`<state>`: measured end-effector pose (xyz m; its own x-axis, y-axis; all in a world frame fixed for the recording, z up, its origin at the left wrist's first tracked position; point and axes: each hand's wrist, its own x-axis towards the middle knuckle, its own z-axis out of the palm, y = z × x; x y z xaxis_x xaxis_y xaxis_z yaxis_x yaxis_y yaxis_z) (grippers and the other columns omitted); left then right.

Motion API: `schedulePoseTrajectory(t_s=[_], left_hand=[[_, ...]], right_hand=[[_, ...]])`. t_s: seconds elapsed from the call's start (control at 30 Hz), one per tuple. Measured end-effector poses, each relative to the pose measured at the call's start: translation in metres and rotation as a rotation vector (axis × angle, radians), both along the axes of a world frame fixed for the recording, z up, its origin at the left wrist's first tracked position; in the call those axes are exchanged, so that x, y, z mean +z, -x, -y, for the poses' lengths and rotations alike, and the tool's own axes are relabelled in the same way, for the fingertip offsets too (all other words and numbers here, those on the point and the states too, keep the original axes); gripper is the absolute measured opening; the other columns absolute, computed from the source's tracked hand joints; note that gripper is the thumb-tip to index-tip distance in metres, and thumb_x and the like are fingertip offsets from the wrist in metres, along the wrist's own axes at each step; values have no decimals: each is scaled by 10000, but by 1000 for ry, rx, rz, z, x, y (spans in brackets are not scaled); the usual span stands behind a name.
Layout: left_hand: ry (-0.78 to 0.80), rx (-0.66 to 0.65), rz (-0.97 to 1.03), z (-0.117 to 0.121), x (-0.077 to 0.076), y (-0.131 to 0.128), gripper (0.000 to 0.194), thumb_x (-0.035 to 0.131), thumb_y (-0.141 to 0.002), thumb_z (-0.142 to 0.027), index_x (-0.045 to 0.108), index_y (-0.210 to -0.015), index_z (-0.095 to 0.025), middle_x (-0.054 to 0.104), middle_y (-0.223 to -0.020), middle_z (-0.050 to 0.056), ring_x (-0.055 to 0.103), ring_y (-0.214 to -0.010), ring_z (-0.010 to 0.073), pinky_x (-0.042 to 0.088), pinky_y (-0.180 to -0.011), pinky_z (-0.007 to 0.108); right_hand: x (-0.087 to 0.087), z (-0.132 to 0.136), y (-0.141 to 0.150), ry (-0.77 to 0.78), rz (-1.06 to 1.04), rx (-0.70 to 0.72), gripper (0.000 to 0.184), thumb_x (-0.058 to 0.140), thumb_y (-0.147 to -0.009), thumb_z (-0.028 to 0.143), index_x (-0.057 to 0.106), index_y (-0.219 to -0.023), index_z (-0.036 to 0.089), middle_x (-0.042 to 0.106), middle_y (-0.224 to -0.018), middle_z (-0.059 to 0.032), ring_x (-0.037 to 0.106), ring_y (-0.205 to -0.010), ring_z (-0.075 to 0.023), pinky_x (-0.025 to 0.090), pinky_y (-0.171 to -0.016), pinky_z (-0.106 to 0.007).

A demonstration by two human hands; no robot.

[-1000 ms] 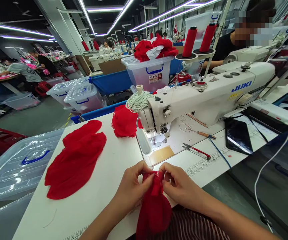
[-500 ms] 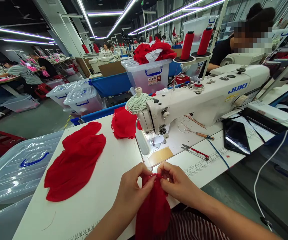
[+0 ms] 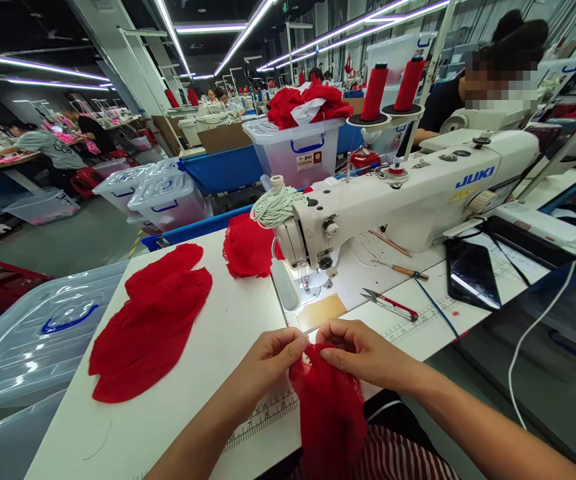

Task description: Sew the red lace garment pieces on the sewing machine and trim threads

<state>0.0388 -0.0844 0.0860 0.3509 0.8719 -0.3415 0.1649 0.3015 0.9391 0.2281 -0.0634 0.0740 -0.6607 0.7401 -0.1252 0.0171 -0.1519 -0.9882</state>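
Note:
A piece of red fabric [image 3: 329,413] hangs from my two hands at the table's front edge, its lower part falling over my lap. My left hand [image 3: 275,353] pinches its upper left edge between thumb and fingers. On the upper right edge, my right hand [image 3: 361,350] is closed in a similar pinch. Just beyond my hands stands a white sewing machine [image 3: 393,190], its needle area lit. Red-handled thread snips [image 3: 393,305] lie on the machine bed to the right.
More red fabric pieces [image 3: 151,327] lie flat on the left of the white table, another red piece [image 3: 248,247] behind the machine head. A dark phone [image 3: 472,273] and a wooden-handled tool [image 3: 408,271] rest at right. Lidded clear bins [image 3: 43,333] flank the table's left side.
My hands have shifted slightly right with the red fabric. Its top edge is now spread a little wider between them, and the hanging part has swung to the right.

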Motion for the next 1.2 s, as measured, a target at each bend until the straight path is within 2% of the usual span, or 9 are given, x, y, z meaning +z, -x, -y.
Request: schedulePoseTrajectory(t_s=[0.13,0.23,0.3,0.4,0.53,0.63,0.87,1.0,1.2], left_hand=[[-32,46,-77,7,4,-6,314,671,-716,-464,559,-680,-173,412,-550,-57,369,-530,95,313,-520,227],[-131,40,-144,21,4,-6,283,630,-765,-421,545,-649,-177,423,-567,-50,389,-568,103,348,-564,229],[-50,1,-110,28,0,-5,291,574,-805,-440,505,-675,-189,420,-552,-59,372,-532,97,330,-532,221],[10,-33,-171,24,-7,-4,266,503,-834,-446,479,-723,-206,438,-545,-59,378,-499,107,302,-496,223],[-218,-20,-624,-9,-8,-9,173,469,-831,-317,513,-697,-217,541,-617,-18,455,-568,149,290,-544,249],[-254,51,-856,-37,-9,-15,162,459,-814,-273,518,-669,-230,560,-579,-17,495,-559,168,272,-545,254],[-306,190,-865,-67,-28,-19,133,471,-804,-298,535,-705,-235,590,-610,-32,526,-571,159,317,-549,250],[-389,159,-846,-77,-43,-13,110,477,-805,-278,526,-719,-229,567,-595,-37,526,-560,155,314,-535,254],[-365,191,-740,-87,-54,-9,129,498,-791,-295,515,-678,-235,549,-582,-26,529,-579,177,349,-574,275]], right_hand=[[-3,1,-1,64,15,33,223,661,-776,359,561,-797,160,495,-659,48,412,-579,-69,311,-525,-192],[-6,6,-4,138,36,112,238,669,-758,374,567,-758,159,490,-606,55,407,-532,-62,301,-497,-187],[-7,11,-5,104,113,111,182,641,-768,332,566,-744,168,456,-557,68,387,-493,-62,279,-464,-184],[-7,11,-2,-121,304,12,95,577,-785,243,571,-720,174,471,-544,59,403,-501,-75,282,-472,-191],[-9,-14,7,-392,622,-110,77,559,-771,213,585,-705,186,552,-592,37,445,-538,-94,264,-497,-210],[-13,-43,13,-587,842,-161,99,534,-784,209,593,-706,195,614,-637,17,497,-567,-117,235,-506,-233],[-27,-73,13,-775,856,-182,170,491,-840,191,630,-933,224,692,-766,-5,596,-684,-157,282,-577,-260],[-36,-74,12,-886,787,-186,243,455,-870,170,686,-821,230,702,-783,-9,600,-686,-149,302,-579,-260],[-44,-76,13,-877,810,-230,292,457,-880,179,726,-787,240,701,-761,-16,582,-642,-143,299,-547,-259]])
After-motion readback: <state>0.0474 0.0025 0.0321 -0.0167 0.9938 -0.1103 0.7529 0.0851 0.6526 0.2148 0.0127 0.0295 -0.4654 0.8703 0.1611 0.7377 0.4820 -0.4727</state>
